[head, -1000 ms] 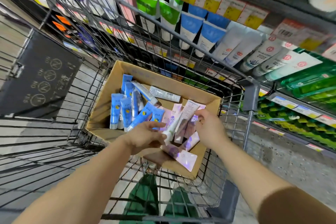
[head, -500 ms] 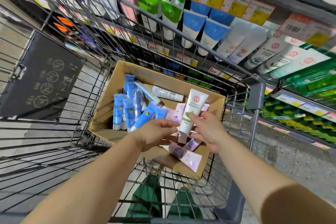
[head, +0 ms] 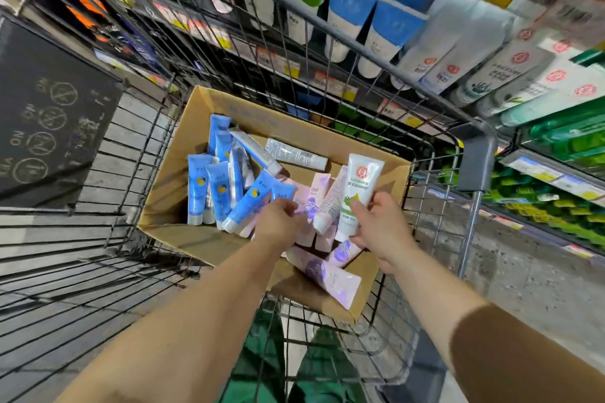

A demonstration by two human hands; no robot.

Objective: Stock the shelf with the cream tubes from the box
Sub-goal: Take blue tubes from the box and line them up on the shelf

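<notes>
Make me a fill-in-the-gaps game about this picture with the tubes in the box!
1. The right hand holds a white tube with a ____ round logo.
2. The tubes lie in a cardboard ____.
3. The box sits inside a wire shopping ____.
4. The left hand reaches among the ____ tubes.

Missing words: red; box; cart; pink

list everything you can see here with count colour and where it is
cardboard box: one, brown, inside the wire cart
wire cart: one, black, beside the shelf
blue tubes: several, blue and white, left part of the box
pink tubes: several, pale pink and purple, right part of the box
white tube: one, white with a red logo and green leaf, held above the box
shelf tubes: many, green, blue, white, upper right
left hand: one, reaching among the tubes, grip unclear
right hand: one, grip on the white tube
</notes>
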